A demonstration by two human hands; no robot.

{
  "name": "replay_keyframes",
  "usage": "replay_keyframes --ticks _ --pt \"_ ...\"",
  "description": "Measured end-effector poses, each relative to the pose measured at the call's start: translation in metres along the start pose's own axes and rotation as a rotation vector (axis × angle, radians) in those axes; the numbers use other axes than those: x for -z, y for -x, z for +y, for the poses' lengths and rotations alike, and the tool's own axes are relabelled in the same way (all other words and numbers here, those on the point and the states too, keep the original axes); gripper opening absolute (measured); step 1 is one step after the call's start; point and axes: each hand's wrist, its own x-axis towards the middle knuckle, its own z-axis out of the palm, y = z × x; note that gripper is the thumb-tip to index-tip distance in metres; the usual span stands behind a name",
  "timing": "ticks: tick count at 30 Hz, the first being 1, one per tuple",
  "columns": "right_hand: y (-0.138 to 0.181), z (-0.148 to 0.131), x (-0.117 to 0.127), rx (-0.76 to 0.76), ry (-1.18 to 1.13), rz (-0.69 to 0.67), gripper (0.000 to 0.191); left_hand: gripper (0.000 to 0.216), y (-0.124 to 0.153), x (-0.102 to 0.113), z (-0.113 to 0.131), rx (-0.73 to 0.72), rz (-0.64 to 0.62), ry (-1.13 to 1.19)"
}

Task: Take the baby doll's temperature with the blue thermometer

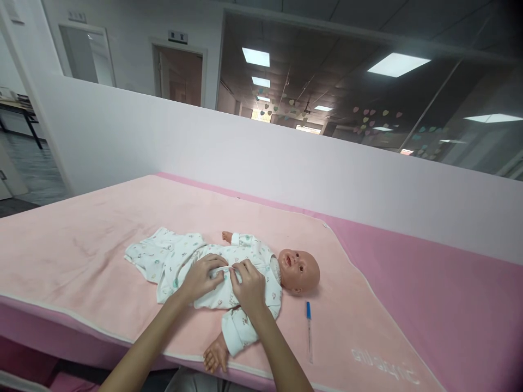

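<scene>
Closest to me, both my bare forearms point(159, 329) rise over a pale-pink, soft-napped blanket point(114, 218) edged in thin white piping. They reach a smooth, hard-looking plastic baby doll point(261, 253) lying on its back across that blanket; I take its chest as the clock's centre. Its round, glossy, bald head point(300, 269) points to three o'clock, while its loose white fabric outfit point(183, 261), dotted with small coloured prints, flattens out in creases toward nine. My left hand point(204, 276) rests on the belly, fingers curved, thumb and forefinger narrowly apart; my right hand point(250, 283) bends just beside it, fingertips drawn close at a fold of cloth. I cannot tell whether either pinches the fabric. Between four and five o'clock lies a slim, clear plastic stick point(309, 329) with a blue end. Beyond, at twelve, stands a flat white partition point(245, 152).
</scene>
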Motion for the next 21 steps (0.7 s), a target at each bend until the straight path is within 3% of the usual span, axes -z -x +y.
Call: replay_keyframes --ticks 10,15,21 --pt "-0.0009 -0.0005 0.0007 -0.015 -0.031 -0.001 0.017 0.016 0.0010 0.0002 0.0009 0.022 0.027 0.061" --pt "0.0007 0.0019 -0.0007 -0.025 -0.035 -0.006 0.018 0.018 0.0040 0.0009 0.0023 0.036 0.164 0.108" --pt "-0.0028 -0.0018 0.0031 -0.058 -0.073 -0.054 0.017 0.019 0.0056 -0.0049 0.0038 -0.106 0.132 -0.146"
